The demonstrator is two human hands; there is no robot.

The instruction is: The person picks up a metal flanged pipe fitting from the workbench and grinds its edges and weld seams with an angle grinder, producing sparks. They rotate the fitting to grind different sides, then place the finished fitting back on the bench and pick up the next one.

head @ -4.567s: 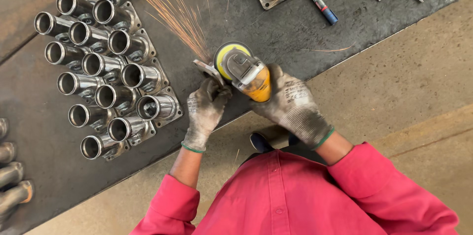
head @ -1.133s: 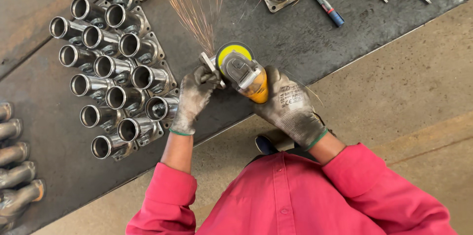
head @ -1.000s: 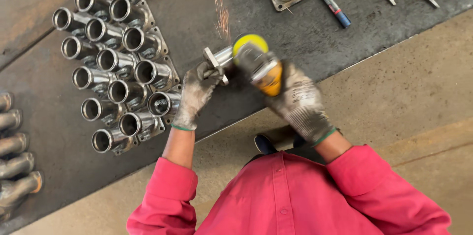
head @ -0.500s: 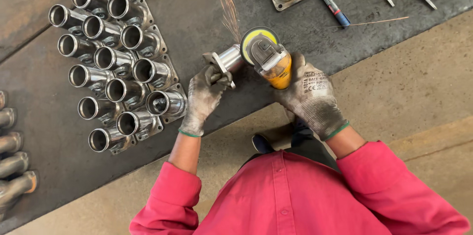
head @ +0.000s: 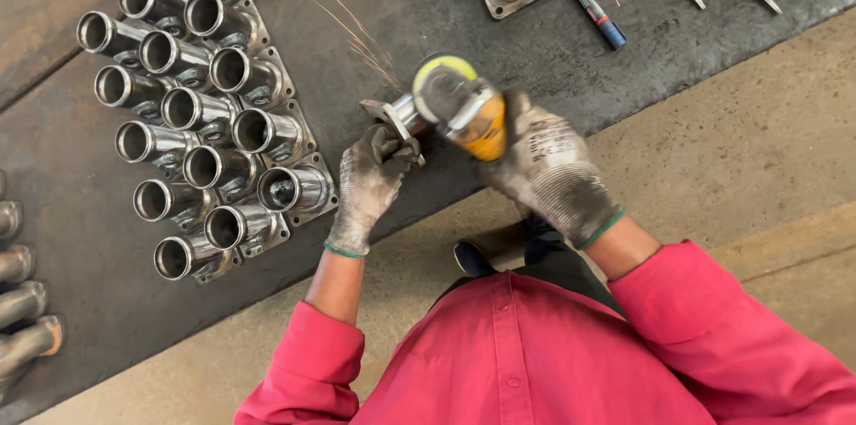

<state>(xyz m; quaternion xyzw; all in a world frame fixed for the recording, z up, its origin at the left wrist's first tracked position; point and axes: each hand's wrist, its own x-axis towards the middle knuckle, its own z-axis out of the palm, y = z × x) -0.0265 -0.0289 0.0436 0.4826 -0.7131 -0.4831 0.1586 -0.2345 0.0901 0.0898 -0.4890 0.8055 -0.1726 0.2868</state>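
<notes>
Gripping a stiff, weighty-looking flanged steel pipe fitting above the dark plate, the gloved left hand clamps its square flange — the surest hold — while the right hand grasps the yellow angle grinder.

Left hand grips flanged metal pipe; right hand holds yellow grinder w/ disc against it, sparks up-left. Finished pipes left of hands on tabletop.
</notes>
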